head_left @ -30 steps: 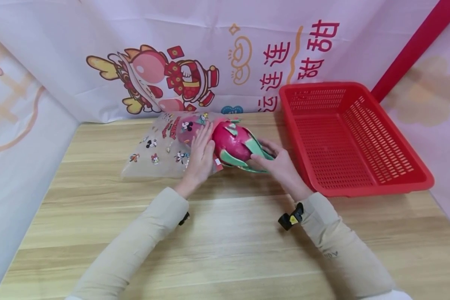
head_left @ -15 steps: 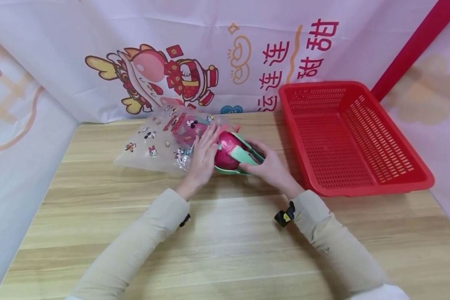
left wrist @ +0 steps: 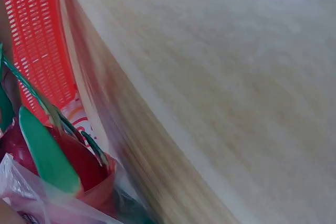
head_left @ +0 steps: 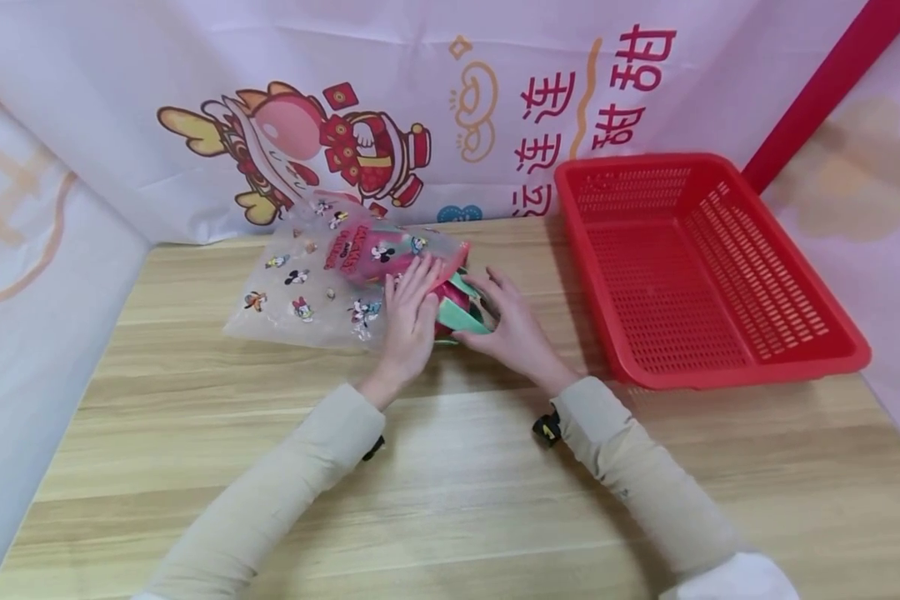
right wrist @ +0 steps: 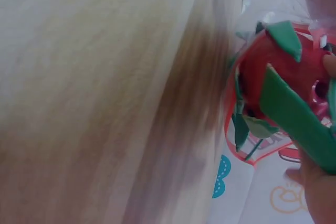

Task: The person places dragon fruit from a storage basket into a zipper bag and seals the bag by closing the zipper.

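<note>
A dragon fruit (head_left: 459,315), deep pink with green leafy scales, lies partly inside the mouth of a clear plastic bag (head_left: 285,312) printed with cartoon figures. The bag's pink-red rim (right wrist: 228,121) loops around the fruit. My right hand (head_left: 516,335) grips the fruit's leafy end from the right, thumb in front and fingers behind. My left hand (head_left: 411,325) rests over the bag near its mouth, fingers extended. Deeper in the bag, another pinkish thing shows blurrily through the printed plastic; its kind is unclear.
A red perforated plastic basket (head_left: 682,283) stands to the right on the wooden table (head_left: 450,467). Behind the table hangs a pale printed cloth (head_left: 510,50), and the bag's upper left part reaches close to it.
My right hand has moved left with the dragon fruit, which sits deeper in the bag's mouth. The bag has puffed up and its upper part rises. My left hand has stayed nearly in place.
</note>
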`<state>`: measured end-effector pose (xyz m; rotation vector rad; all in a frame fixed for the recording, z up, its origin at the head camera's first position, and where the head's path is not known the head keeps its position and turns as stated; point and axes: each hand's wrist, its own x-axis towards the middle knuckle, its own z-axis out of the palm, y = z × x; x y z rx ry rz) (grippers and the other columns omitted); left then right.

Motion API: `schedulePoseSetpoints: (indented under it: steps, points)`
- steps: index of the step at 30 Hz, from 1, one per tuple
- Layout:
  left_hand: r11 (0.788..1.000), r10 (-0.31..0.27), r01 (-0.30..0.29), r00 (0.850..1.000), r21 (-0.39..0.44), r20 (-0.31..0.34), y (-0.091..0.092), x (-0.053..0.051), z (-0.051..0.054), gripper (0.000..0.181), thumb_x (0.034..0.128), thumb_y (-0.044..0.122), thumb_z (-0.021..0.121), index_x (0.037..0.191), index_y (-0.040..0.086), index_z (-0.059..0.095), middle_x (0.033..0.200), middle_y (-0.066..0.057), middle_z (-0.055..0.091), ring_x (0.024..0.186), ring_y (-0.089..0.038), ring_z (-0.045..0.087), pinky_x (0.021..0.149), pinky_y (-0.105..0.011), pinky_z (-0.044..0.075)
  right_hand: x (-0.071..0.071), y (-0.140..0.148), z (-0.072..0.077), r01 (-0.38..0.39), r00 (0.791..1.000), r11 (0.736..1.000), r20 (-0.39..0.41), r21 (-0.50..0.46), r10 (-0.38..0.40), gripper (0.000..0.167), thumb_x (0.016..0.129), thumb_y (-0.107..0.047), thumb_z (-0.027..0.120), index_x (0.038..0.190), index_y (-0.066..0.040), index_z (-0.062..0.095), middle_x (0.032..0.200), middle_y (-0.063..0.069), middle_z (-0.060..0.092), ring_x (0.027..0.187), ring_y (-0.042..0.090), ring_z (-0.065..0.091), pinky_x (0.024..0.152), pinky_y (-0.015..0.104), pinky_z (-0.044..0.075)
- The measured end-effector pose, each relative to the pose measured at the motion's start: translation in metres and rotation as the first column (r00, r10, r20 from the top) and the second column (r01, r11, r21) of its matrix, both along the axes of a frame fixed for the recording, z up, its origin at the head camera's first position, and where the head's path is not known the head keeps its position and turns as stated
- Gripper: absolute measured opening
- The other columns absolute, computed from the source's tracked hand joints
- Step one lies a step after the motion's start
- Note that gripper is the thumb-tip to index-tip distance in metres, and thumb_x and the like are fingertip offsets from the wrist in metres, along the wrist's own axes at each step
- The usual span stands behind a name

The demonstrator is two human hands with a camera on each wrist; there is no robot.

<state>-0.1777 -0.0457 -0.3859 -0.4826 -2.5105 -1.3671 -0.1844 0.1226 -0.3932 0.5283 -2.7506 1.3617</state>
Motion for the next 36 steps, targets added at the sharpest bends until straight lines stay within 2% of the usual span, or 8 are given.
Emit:
schedulePoseSetpoints:
  steps: [4, 10, 16, 19, 22, 26, 31, 36]
  points:
    - [0.999, 0.030, -0.030, 0.999, -0.023, 0.025, -0.004, 0.001, 0.000, 0.046, 0.1020, 0.019, 0.031, 0.144, 0.001, 0.038, 0.155, -0.015, 0.030, 0.148, -0.029, 0.021, 0.122, -0.050, -0.005, -0.001, 0.001, -0.002, 0.012, 0.996, 1.000, 0.085, -0.007, -0.012, 0.074, 0.077, -0.026, 0.079, 0.142, -0.016, 0.044, 0.151, 0.016, 0.039, 0.138, 0.033, 0.039, 0.110, 0.050, 0.039]
    - [0.993, 0.041, -0.034, 0.997, -0.117, 0.065, -0.010, 0.001, 0.000, 0.048, 0.1015, 0.023, 0.034, 0.146, 0.005, 0.035, 0.158, -0.012, 0.027, 0.149, -0.028, 0.018, 0.123, -0.050, -0.003, -0.003, 0.003, -0.009, 0.050, 0.976, 0.992, 0.217, -0.113, -0.025, 0.082, 0.076, -0.023, 0.080, 0.145, -0.010, 0.036, 0.146, 0.012, 0.047, 0.133, 0.027, 0.048, 0.110, 0.040, 0.042]
    - [0.973, 0.073, -0.053, 0.994, -0.226, 0.081, -0.016, 0.005, 0.000, 0.060, 0.0914, 0.020, 0.049, 0.147, 0.003, 0.034, 0.158, -0.015, 0.026, 0.148, -0.031, 0.019, 0.122, -0.054, 0.004, -0.004, 0.002, -0.006, 0.081, 0.970, 0.997, 0.229, -0.010, -0.076, 0.079, 0.076, -0.031, 0.080, 0.143, -0.012, 0.044, 0.147, 0.011, 0.047, 0.133, 0.026, 0.048, 0.109, 0.042, 0.042]
    - [0.954, 0.082, -0.041, 0.989, -0.297, 0.126, -0.019, 0.007, -0.001, 0.074, 0.0838, 0.018, 0.056, 0.150, 0.005, 0.026, 0.160, -0.019, 0.015, 0.149, -0.035, 0.010, 0.121, -0.057, 0.002, -0.003, 0.002, -0.004, 0.089, 0.967, 0.996, 0.238, 0.001, -0.086, 0.079, 0.076, -0.032, 0.080, 0.144, -0.014, 0.044, 0.147, 0.010, 0.047, 0.131, 0.026, 0.049, 0.108, 0.042, 0.043]
    - [0.937, 0.108, -0.022, 0.967, -0.349, 0.231, -0.020, 0.008, -0.002, 0.089, 0.0802, 0.016, 0.060, 0.154, 0.013, 0.011, 0.161, -0.018, -0.004, 0.149, -0.038, -0.005, 0.118, -0.060, -0.004, -0.003, 0.002, -0.005, 0.104, 0.964, 0.995, 0.245, -0.004, -0.099, 0.078, 0.075, -0.032, 0.081, 0.143, -0.016, 0.046, 0.146, 0.010, 0.048, 0.128, 0.026, 0.051, 0.107, 0.041, 0.044]
    - [0.939, 0.127, -0.006, 0.936, -0.344, 0.329, -0.020, 0.008, -0.002, 0.101, 0.0765, 0.005, 0.061, 0.155, 0.021, -0.002, 0.159, -0.014, -0.019, 0.148, -0.036, -0.014, 0.116, -0.061, -0.008, -0.002, 0.003, -0.006, 0.121, 0.962, 0.993, 0.248, -0.002, -0.116, 0.076, 0.076, -0.034, 0.080, 0.142, -0.019, 0.047, 0.145, 0.010, 0.050, 0.127, 0.025, 0.052, 0.106, 0.041, 0.045]
    - [0.944, 0.120, -0.005, 0.936, -0.330, 0.332, -0.022, 0.008, -0.003, 0.109, 0.0720, 0.000, 0.062, 0.154, 0.022, -0.005, 0.159, -0.014, -0.018, 0.149, -0.035, -0.011, 0.118, -0.060, -0.006, -0.002, 0.003, -0.006, 0.135, 0.959, 0.990, 0.257, -0.029, -0.123, 0.073, 0.076, -0.034, 0.080, 0.141, -0.018, 0.049, 0.140, 0.009, 0.055, 0.118, 0.023, 0.056, 0.099, 0.040, 0.049]
    - [0.954, 0.105, 0.001, 0.936, -0.301, 0.336, -0.023, 0.010, -0.004, 0.112, 0.0724, -0.002, 0.063, 0.153, 0.022, -0.011, 0.158, -0.013, -0.023, 0.148, -0.033, -0.016, 0.118, -0.058, -0.010, -0.004, 0.005, -0.007, 0.163, 0.941, 0.977, 0.318, -0.139, -0.111, 0.071, 0.077, -0.030, 0.080, 0.140, -0.018, 0.050, 0.126, 0.009, 0.065, 0.105, 0.019, 0.063, 0.083, 0.030, 0.055]
